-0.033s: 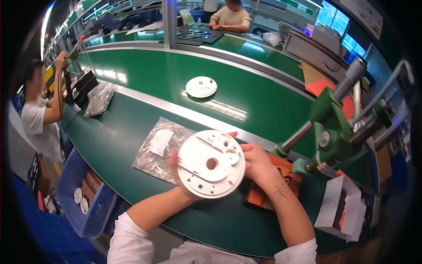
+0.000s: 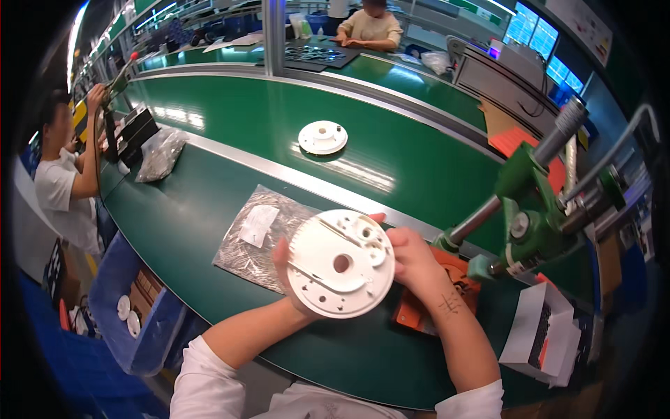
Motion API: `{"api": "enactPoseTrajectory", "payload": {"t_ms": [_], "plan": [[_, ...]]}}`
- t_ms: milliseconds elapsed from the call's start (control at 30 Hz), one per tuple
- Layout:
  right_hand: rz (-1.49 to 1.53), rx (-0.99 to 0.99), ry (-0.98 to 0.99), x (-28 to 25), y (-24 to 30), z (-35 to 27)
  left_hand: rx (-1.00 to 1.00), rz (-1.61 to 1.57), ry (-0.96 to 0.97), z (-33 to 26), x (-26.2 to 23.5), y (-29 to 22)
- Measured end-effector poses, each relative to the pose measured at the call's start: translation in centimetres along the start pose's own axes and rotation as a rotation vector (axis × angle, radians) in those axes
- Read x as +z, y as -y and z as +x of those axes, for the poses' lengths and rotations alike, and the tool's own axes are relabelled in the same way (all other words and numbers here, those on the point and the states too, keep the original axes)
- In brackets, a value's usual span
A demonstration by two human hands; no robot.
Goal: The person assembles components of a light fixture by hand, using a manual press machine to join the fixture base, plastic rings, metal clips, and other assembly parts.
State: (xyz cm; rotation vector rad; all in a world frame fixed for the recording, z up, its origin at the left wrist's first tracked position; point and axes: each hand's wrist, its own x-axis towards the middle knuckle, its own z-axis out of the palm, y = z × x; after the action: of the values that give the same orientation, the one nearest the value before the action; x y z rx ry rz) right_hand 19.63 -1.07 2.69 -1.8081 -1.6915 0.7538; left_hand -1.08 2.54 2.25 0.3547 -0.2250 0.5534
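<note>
We see no change: left hand (image 2: 296, 269) and right hand (image 2: 412, 262) remain clenched on the white disc (image 2: 340, 274) above the surface (image 2: 209, 202).

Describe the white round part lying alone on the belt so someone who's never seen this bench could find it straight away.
Start at the long green conveyor belt running across the bench. The lone white disc lies flat on it, beyond the silver rail. Unlike the larger white disc gripped by the left hand and right hand, nobody touches it.
</note>
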Motion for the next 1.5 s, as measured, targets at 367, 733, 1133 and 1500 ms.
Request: {"api": "enactPoseTrajectory", "payload": {"t_ms": [367, 733, 1133, 1500], "plan": [[-0.576, 0.064, -0.098, -2.2, 3.3, -0.2, -0.073, 0.232, 0.097, -0.5, 0.9, 0.6], [-0.151, -0.348, -0.559, -4.2, 6.4, -8.4, -0.124, 1.208, 0.713, 0.4, 2.8, 0.0], [0.171, -0.242, -0.488, -0.7, 3.9, -17.3, 0.165, 1.917, 0.497, 0.2, 3.6, 1.2], [0.972, -0.028, -0.546, 2.2, 1.8, -18.4, 0.236, 1.665, 0.209, 0.1, 1.2, 2.2]]}}
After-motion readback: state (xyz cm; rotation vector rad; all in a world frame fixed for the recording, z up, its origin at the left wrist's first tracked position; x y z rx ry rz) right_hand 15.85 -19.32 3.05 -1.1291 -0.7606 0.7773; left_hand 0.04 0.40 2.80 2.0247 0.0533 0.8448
